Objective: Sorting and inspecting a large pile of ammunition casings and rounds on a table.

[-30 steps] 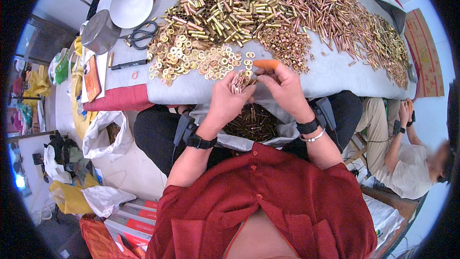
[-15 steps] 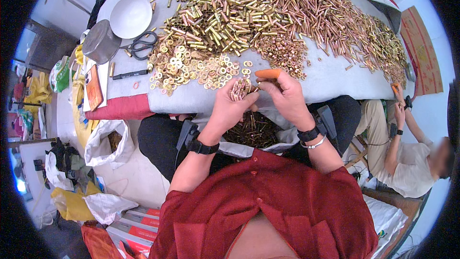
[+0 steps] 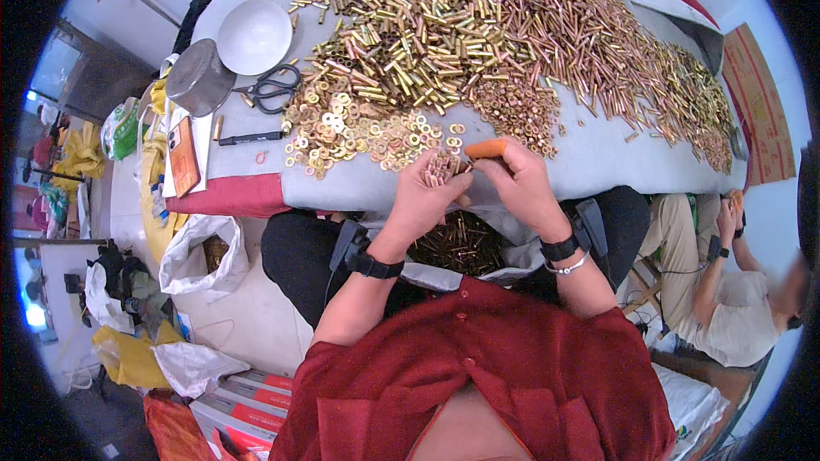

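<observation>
while the left hand (image 3: 427,197) curls around a bunch of small metal pieces (image 3: 442,168), fingers mostly closed and the ends of the pieces facing up, the right hand (image 3: 523,186) works just beside it, thumb and index finger close together, an orange finger cover (image 3: 485,149) on the index. whether those fingertips pinch a single piece is too small to tell. the bunch sits at the near edge of the grey-covered table (image 3: 598,155); below, between the legs, an open white bag (image 3: 431,277) holds dark metal pieces (image 3: 457,243). beyond the hands lie a heap of flat rings (image 3: 346,132), a smaller heap of nut-like rings (image 3: 517,111) and a broad spread of brass-coloured tubes (image 3: 410,43).

the step in hand looks like fingertip work on the held bunch. as far as i can judge, the next move calls for a steady left grip and a light, exact pinch from the right, since a loose piece could drop into the bag.
</observation>
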